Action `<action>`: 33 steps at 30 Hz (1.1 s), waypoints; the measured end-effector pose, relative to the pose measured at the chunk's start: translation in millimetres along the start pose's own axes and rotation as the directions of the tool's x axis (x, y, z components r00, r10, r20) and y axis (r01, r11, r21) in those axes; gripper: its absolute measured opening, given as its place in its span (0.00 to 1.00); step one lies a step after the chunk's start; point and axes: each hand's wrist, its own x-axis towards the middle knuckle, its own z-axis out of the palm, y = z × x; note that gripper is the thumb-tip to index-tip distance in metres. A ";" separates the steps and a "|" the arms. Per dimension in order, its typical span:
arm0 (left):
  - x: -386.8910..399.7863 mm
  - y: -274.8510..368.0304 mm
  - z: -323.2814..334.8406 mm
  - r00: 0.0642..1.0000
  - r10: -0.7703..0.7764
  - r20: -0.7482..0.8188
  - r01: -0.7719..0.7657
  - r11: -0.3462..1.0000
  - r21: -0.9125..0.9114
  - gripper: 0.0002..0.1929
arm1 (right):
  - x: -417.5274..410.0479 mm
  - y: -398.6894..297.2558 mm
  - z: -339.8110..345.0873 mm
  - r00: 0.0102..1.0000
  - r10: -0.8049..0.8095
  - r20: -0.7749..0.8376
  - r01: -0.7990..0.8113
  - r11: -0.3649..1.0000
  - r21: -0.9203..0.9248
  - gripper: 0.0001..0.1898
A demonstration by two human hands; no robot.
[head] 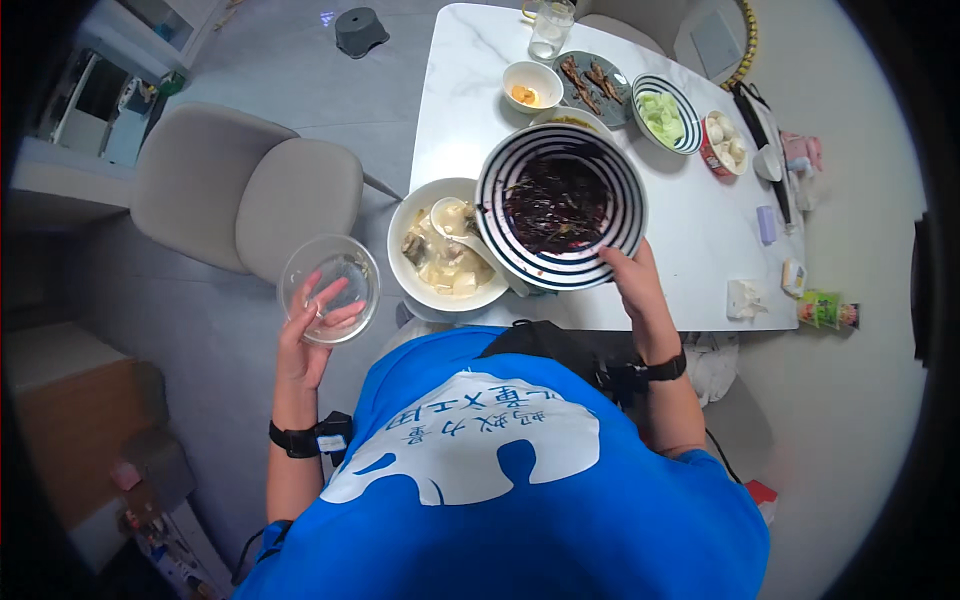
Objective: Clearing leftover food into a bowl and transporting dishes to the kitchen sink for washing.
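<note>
My left hand (316,315) holds a clear glass bowl (352,270) beside the table, with my fingers seen through it. A few small bits cling to its inner side, and no other content shows. In my right hand (637,281) is a blue-and-white striped bowl (559,281), gripped by its near right rim with the thumb on top. Dark purple cooked greens (559,202) lie in it. This bowl is over the table and overlaps the edge of a large white soup bowl (397,259) in view. Soup with tofu and fish pieces fills that bowl, and a white ladle (469,236) rests in it.
On the marble-patterned table (690,225) are a small white bowl (517,101), a grey plate of fried fish (619,112), a bowl of sliced greens (660,116), a red tub of white round food (724,142) and a glass pitcher (551,34). A chair (300,187) stands left.
</note>
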 end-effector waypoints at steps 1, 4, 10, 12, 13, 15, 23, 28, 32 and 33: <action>-3.4 1.9 -9.5 1.000 -0.001 0.012 0.001 1.000 -0.003 0.32 | 3.2 1.0 11.5 0.997 -0.074 0.006 0.074 0.987 -0.144 0.25; -9.3 5.7 -36.9 1.000 0.008 0.028 -0.008 1.000 -0.015 0.32 | 2.8 -16.4 44.8 0.918 -0.390 0.074 0.384 0.827 -0.410 0.29; -17.6 23.5 -66.7 0.999 0.014 0.043 -0.013 1.000 -0.019 0.30 | 2.3 -25.9 103.9 0.893 -0.436 0.111 0.386 0.615 -0.688 0.34; -17.7 26.4 -70.6 0.999 0.015 0.042 -0.014 1.000 -0.015 0.28 | -1.0 -27.8 111.3 0.882 -0.455 0.121 0.397 0.580 -0.712 0.34; -17.7 25.9 -71.8 0.999 0.016 0.047 -0.015 1.000 -0.026 0.28 | -3.6 -28.2 113.9 0.873 -0.469 0.134 0.406 0.546 -0.733 0.34; -17.2 24.5 -72.3 0.998 0.010 0.057 -0.008 0.999 -0.039 0.29 | -10.1 -30.7 116.6 0.878 -0.459 0.133 0.395 0.540 -0.743 0.36; -14.4 25.4 -56.3 0.994 -0.038 0.099 0.036 0.999 0.022 0.31 | -34.3 -40.7 108.5 0.657 -0.714 0.243 0.558 0.244 -0.793 0.39; -10.9 30.0 -32.6 0.981 -0.048 0.188 0.039 0.998 0.053 0.32 | -53.9 -58.2 100.7 0.601 -0.787 0.143 0.604 0.329 -0.726 0.37; 6.7 27.6 -9.8 0.970 -0.048 0.240 0.005 0.984 0.176 0.32 | -50.4 -40.5 97.4 0.707 -0.705 0.052 0.502 0.449 -0.740 0.36; 11.1 27.4 -3.1 0.964 -0.051 0.262 0.002 0.983 0.185 0.32 | -53.3 -38.3 95.8 0.703 -0.708 0.068 0.502 0.427 -0.752 0.36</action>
